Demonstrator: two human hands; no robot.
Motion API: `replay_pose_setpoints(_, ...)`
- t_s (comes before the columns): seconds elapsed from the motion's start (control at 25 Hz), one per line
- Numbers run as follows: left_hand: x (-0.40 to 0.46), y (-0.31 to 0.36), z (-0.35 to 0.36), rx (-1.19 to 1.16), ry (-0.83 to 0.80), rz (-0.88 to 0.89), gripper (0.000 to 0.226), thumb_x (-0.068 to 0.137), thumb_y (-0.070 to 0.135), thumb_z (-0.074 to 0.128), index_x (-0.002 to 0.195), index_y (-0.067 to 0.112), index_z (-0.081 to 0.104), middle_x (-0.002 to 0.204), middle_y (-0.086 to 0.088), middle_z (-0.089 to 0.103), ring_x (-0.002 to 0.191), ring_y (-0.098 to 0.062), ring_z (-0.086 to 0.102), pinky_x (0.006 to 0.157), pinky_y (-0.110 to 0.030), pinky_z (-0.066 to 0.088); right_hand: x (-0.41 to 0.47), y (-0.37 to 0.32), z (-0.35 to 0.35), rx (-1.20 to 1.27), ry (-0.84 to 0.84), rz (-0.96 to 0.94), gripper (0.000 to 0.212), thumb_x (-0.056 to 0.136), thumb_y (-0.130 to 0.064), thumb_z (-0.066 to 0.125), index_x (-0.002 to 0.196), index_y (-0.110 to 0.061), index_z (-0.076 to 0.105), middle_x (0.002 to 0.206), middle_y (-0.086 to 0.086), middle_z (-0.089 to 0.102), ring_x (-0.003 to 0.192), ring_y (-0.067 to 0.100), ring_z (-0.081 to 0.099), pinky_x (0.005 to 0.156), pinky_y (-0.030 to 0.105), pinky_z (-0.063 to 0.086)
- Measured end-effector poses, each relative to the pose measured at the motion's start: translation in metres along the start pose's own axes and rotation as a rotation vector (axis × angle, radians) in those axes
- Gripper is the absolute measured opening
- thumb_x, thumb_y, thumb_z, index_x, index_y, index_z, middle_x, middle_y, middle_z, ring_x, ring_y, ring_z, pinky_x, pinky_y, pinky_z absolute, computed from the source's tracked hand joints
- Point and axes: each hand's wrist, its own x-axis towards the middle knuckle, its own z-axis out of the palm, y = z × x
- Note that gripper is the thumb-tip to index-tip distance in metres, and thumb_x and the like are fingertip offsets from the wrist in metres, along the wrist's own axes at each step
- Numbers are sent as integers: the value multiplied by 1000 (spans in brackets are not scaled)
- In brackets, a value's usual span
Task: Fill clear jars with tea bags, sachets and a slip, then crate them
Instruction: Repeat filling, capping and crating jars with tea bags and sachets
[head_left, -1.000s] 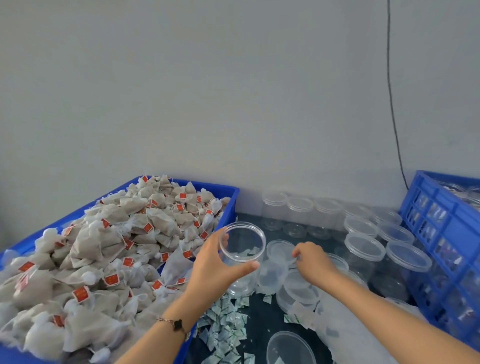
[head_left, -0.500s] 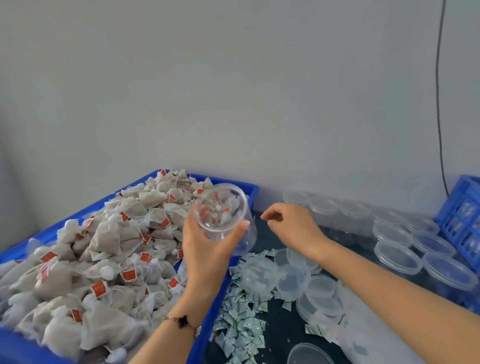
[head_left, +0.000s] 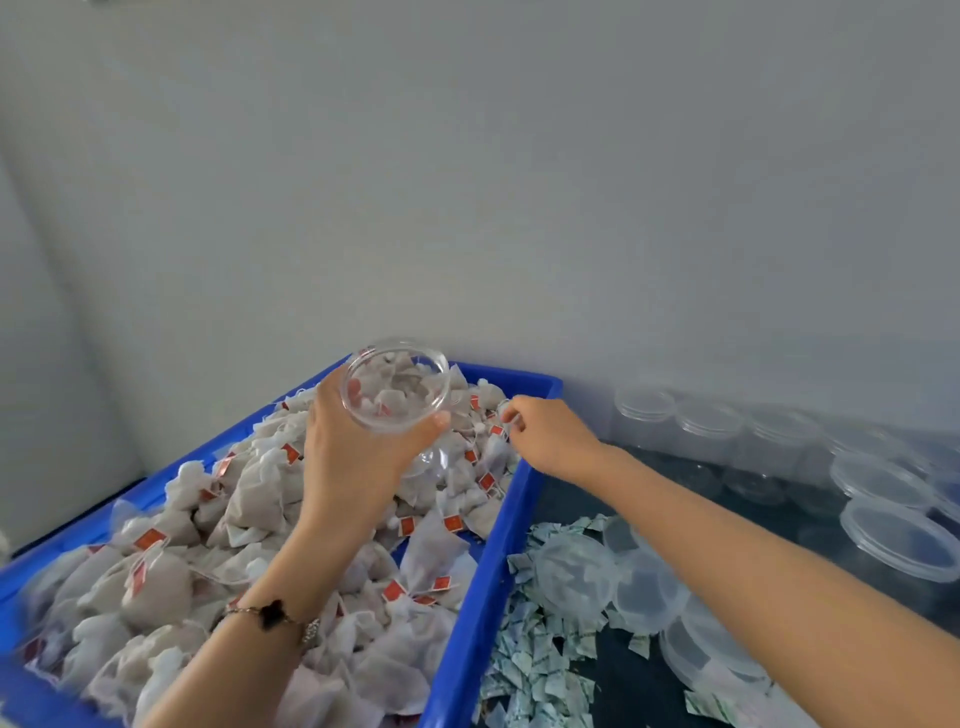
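My left hand grips an empty clear jar from the side and holds it, mouth toward me, above the heap of tea bags with red tags. The heap fills a blue bin on the left. At the heap's far right edge, my right hand has its fingertips curled, pinching a tea bag. A pile of small pale green sachets lies on the dark table beside the bin.
Loose clear lids lie by the sachets under my right forearm. A row of empty clear jars stands along the wall, with more jars at the right edge. The grey wall is close behind.
My left hand carried the jar from the table up and left over the tea bag bin. My right hand left the lids and reached to the tea bags. The view swung left.
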Motion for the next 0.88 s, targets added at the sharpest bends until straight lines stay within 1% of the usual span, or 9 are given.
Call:
replay_pose_setpoints(0.08,3,-20,-2,91,-37,37,88,55,52,85,126,39,34,118,16,41,108,-5,42,84,-22,36,24,-4,20,-13,-56,33,30,94,-4,44,123,-7,51,118,14,55,84,18,55,75,30,47)
replay_pose_setpoints(0.16,2,-42,-5,147,-47,40,86,56,43,87,127,34,39,121,11,43,110,-7,42,84,-16,35,45,-7,47,-53,-132,64,29,94,-5,44,122,-5,51,116,15,55,87,20,54,74,30,44)
replay_pose_setpoints(0.28,10,-63,-14,154,-74,58,79,49,57,85,112,58,37,118,21,47,115,-7,48,91,-21,40,73,-10,80,-241,-266,172,31,93,-13,45,121,-4,53,114,15,59,92,24,56,79,32,46)
replay_pose_setpoints(0.36,13,-70,-19,179,-80,76,78,45,69,80,107,67,32,116,28,45,114,-2,47,92,-21,41,85,-10,94,-350,-353,240,36,94,-18,46,126,-4,51,122,15,56,105,28,55,91,37,47)
replay_pose_setpoints(0.48,8,-74,-17,240,-122,109,93,49,68,78,128,47,35,124,23,44,109,15,40,87,-9,34,96,-5,101,-354,-441,341,37,96,-17,47,129,-1,48,122,17,55,109,30,56,93,38,48)
replay_pose_setpoints(0.56,9,-77,-15,267,-143,126,98,53,62,82,136,38,35,130,20,43,104,22,34,83,-5,27,99,-8,92,-241,-363,372,33,96,-15,47,126,-1,49,107,13,57,95,25,59,80,31,50)
replay_pose_setpoints(0.68,10,-78,-15,307,-140,109,102,55,60,83,141,32,34,137,14,43,111,9,33,83,-6,24,95,-20,59,-2,-112,365,25,90,-9,54,114,-2,56,83,5,52,71,17,52,58,27,43)
replay_pose_setpoints(0.8,7,-76,-11,329,-117,87,103,54,65,79,141,32,34,137,12,45,111,4,36,84,-12,27,77,-41,-1,290,59,168,11,88,-11,59,85,-2,65,79,7,64,70,20,63,66,32,55)
replay_pose_setpoints(0.88,7,-74,-8,337,-118,54,104,52,72,73,141,33,35,137,11,46,113,-1,41,86,-18,31,56,-60,-36,567,79,25,13,88,-12,63,92,-1,68,89,11,70,77,20,70,70,29,59)
